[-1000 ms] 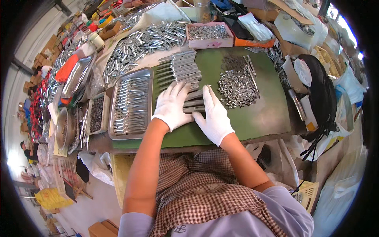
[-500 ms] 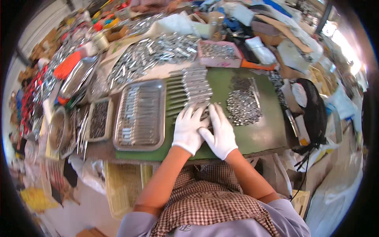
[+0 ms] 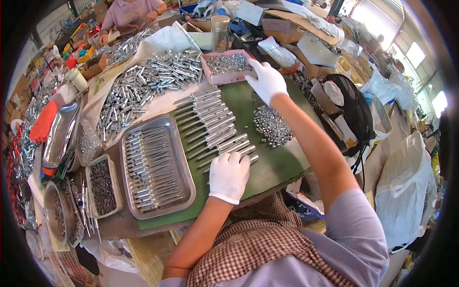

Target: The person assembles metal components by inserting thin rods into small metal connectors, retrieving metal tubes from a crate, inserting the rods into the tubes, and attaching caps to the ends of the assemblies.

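Observation:
Both my hands wear white gloves. My left hand lies flat, fingers together, on the near end of a row of long metal bolts laid side by side on a green mat. My right hand reaches far out and rests at the edge of a pink tray filled with small metal parts. A heap of small metal nuts lies on the mat under my right forearm. Whether the right hand grips anything is not visible.
A steel tray of assembled bolts sits left of the mat. A big pile of metal sleeves lies behind it. Small trays and bowls of screws stand at the left. Another person sits at the far end. A black fan stands right.
My right hand left the bolts beside my left hand and stretched forward to the pink tray. My left hand stayed on the bolt row.

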Available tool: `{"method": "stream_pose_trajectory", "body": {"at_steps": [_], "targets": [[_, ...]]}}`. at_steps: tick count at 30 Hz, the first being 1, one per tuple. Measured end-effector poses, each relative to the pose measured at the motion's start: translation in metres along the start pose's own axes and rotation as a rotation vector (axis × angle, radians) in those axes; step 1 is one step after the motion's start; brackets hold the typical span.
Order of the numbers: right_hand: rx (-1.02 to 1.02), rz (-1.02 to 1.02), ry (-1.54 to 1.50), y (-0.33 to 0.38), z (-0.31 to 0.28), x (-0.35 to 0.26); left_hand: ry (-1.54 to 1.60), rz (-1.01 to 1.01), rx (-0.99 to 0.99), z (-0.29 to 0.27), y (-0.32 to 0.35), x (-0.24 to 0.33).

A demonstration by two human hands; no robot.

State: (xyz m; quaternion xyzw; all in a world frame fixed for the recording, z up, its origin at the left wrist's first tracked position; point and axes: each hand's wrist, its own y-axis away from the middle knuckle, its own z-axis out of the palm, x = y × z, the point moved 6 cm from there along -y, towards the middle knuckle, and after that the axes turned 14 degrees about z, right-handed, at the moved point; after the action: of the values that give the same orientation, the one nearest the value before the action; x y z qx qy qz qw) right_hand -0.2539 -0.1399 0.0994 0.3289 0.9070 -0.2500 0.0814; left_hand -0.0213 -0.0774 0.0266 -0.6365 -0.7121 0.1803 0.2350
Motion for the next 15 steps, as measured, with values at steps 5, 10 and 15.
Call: {"method": "stream_pose_trajectory", "body": {"at_steps": [5,10,15], "targets": [[-0.234,-0.023,0.167,-0.057,0.067,0.032,0.049,0.002,-0.058,0.006,-0.003,0.003],[0.074,-0.123,-0.270,-0.017,-0.009,0.017,0.036,-0.070,-0.025,0.003,-0.001,-0.001],[-0.144,-0.107,-0.246,0.090,-0.103,0.022,-0.048,-0.145,-0.119,-0.001,0.001,0.003]]}}
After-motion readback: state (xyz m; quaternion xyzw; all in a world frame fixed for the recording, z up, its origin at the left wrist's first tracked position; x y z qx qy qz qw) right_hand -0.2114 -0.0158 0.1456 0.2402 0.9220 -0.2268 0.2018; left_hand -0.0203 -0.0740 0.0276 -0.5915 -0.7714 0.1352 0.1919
